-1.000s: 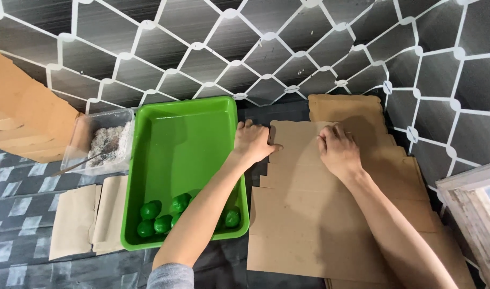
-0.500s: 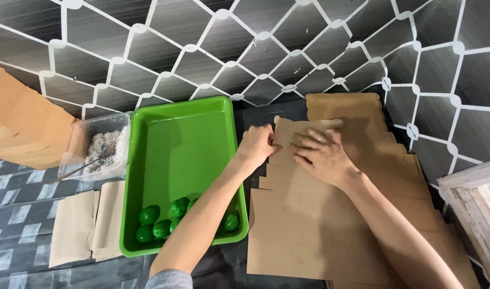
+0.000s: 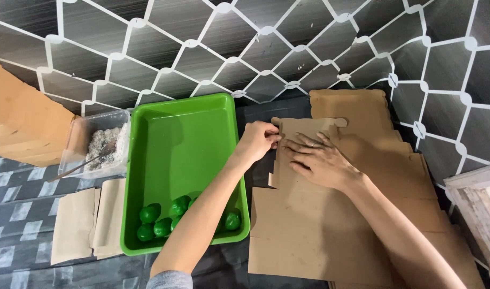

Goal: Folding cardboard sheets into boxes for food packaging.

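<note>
A flat brown cardboard box blank (image 3: 319,230) lies on top of a stack of similar blanks on the dark surface. My left hand (image 3: 258,140) pinches the blank's top-left flap edge between its fingers. Flat on the cardboard just right of it rests my right hand (image 3: 319,160), fingers spread and pointing left. A green plastic tray (image 3: 180,139) sits to the left, my left forearm crossing over its near right corner. Several small green round fruits (image 3: 162,225) lie at the tray's near end.
A clear plastic tub (image 3: 98,142) of pale grainy material with a stick in it stands left of the tray. Folded brown paper pieces (image 3: 84,225) lie in front of it. A brown cardboard mass (image 3: 15,123) fills the far left. A white wooden frame (image 3: 477,192) is at right.
My right hand slid left across the cardboard toward my left hand and flattened there. My left hand closed onto the flap edge.
</note>
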